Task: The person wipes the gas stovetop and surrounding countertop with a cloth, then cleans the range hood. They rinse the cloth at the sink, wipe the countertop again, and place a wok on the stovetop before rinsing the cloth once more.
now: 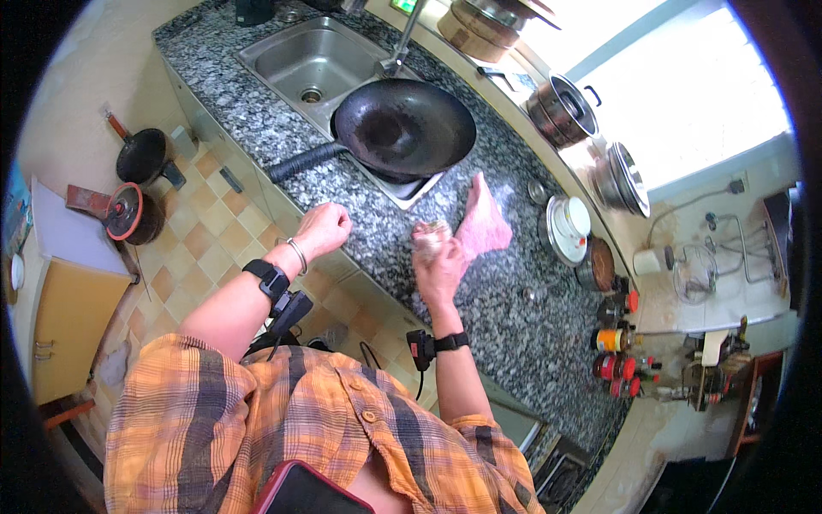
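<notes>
My right hand (pixel 438 273) is over the granite countertop (pixel 514 334), its fingers closed on a bunched, pale, reddish-patterned cloth (pixel 432 236) that is blurred. A pink cloth (pixel 483 221) lies on the granite just beyond and beside that hand; whether the two are one piece I cannot tell. My left hand (pixel 325 229) is curled into a loose fist at the counter's front edge, with nothing visible in it. Beyond both hands a black wok (pixel 406 128) rests over one basin of the steel sink, its wrapped handle (pixel 307 162) reaching toward the front edge.
The other sink basin (pixel 314 61) lies left of the wok, under the faucet (pixel 392 64). At right stand stacked white dishes (pixel 568 221), a brown-filled pot (pixel 597 263) and several jars (pixel 613 366). Lidded pots (pixel 562 109) line the windowsill. Pans (pixel 142 156) sit low at left.
</notes>
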Tool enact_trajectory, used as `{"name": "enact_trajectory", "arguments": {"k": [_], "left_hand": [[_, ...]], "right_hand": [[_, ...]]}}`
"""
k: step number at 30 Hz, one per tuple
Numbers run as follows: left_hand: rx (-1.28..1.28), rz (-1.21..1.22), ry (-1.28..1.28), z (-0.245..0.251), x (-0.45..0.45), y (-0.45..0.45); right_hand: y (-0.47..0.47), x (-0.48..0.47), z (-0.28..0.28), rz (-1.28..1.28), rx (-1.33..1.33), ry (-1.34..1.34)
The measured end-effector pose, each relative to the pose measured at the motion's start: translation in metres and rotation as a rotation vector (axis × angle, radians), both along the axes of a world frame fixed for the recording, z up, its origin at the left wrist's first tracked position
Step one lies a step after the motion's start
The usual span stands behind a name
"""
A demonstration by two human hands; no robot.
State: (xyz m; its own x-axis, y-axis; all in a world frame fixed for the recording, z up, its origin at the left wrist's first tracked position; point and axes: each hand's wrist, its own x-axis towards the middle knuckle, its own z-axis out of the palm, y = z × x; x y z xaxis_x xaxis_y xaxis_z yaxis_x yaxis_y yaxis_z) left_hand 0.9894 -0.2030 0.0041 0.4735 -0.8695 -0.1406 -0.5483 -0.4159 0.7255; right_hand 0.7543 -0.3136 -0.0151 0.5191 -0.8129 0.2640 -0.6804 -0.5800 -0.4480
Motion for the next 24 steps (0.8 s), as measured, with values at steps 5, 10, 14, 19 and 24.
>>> {"name": "enact_trajectory", "arguments": {"k": [5,10,14,19,24], "left_hand": [[-0.054,0.220,-0.233,-0.002,0.031,-0.008],[0.044,0.267,-0.467,-0.011,0.081,-0.015],[0.318,0.231,-0.427,-0.022,0.109,-0.026],[0.378,-0.052,-0.499,-0.023,0.142,-0.040],[0.329,-0.290,-0.301,-0.013,0.171,-0.050]], "right_hand": [[-0.004,0.023,0.011,0.124,-0.042,0.069],[-0.021,0.059,0.031,0.279,0.337,-0.249],[-0.020,0.115,0.014,0.352,0.666,-0.274],[-0.025,0.200,-0.005,0.278,1.226,-0.333],[-0.023,0.271,-0.014,-0.034,1.511,-0.459]]}}
